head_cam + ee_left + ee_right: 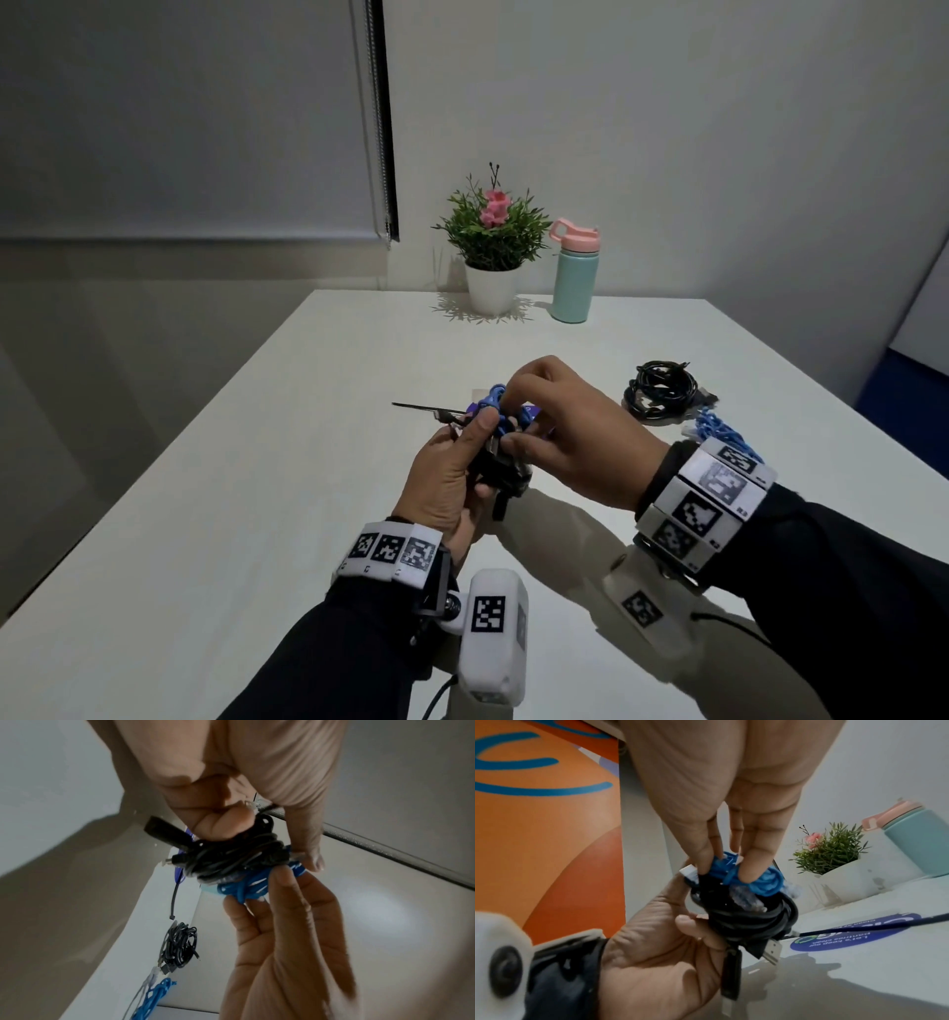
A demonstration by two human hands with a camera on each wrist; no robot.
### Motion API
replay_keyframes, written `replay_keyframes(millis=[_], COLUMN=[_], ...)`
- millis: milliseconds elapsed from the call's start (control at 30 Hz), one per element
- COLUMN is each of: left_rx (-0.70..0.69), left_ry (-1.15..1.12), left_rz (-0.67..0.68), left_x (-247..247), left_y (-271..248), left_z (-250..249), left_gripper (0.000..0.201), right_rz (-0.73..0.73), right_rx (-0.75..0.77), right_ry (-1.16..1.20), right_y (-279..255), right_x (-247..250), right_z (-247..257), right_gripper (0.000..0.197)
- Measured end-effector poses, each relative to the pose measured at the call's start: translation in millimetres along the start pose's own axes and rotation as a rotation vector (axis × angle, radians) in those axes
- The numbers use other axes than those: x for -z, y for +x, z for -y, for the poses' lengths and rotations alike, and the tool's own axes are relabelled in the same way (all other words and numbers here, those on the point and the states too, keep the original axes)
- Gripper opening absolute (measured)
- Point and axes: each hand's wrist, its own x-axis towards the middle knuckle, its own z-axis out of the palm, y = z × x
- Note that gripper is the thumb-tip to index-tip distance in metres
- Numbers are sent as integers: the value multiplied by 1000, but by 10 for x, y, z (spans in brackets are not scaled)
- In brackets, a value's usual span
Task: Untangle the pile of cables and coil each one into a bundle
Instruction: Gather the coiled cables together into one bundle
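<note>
Both hands raised over the middle of the white rectangular table (308, 462), working one tangle. Left hand (447, 483) grips a coiled black rubber-sheathed cable bundle (752, 919), fingers curled round it, thumb up against the blue part. Right hand (560, 437) comes from above and pinches a knotted bright blue cable (754, 880) between thumb and fingertips (750, 870); the blue knot sits on top of the black coil, touching it. Clear plastic plugs show between blue and black strands. A black plug with a metal end (772, 951) hangs out of the coil's underside, and a thin black strap-like end (426, 408) sticks out to the left of the hands.

Near the table's right edge: a separate coiled black cable bundle (660, 393), and just beside it, toward the near side, a loose blue and white cable heap (719, 429), partly hidden by the right wrist band. A blue round sticker with white text (854, 935) lies on the tabletop beneath the hands. At the far edge: a green artificial plant with pink flowers in a white pot (492, 246) and a mint-green metal bottle with a pink lid (574, 275), side by side, apart.
</note>
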Motion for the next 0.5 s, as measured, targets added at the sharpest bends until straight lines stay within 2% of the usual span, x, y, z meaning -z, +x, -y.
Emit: replay_keyframes(millis=[133, 200, 267, 300, 367, 400, 467, 500], left_rx=[20, 10, 12, 17, 46, 66, 99, 109], left_ry=[-33, 3, 74, 108, 143, 147, 145, 146], left_rz=[72, 60, 37, 23, 6, 8, 29, 40], left_x=[-5, 12, 31, 46, 52, 51, 36, 30], left_y=[-17, -12, -4, 3, 3, -7, -28, -32], left_z=[3, 14, 27, 32, 32, 25, 6, -2], left_gripper=[32, 31, 22, 20, 23, 25, 24, 24], right_rz=[160, 234, 152, 52, -94, -69, 113, 212], right_rx=[-13, -88, -237, -312, -448, -504, -624, -689], right_ry=[27, 262, 466, 457, 199, -38, -486, -616], right_y=[15, 30, 88, 146, 292, 362, 457, 473], right_x=[17, 85, 201, 263, 411, 488, 581, 588], right_z=[11, -28, -125, -231, -553, -738, -1102, -1256], right_gripper=[19, 21, 16, 14, 13, 14, 22, 25])
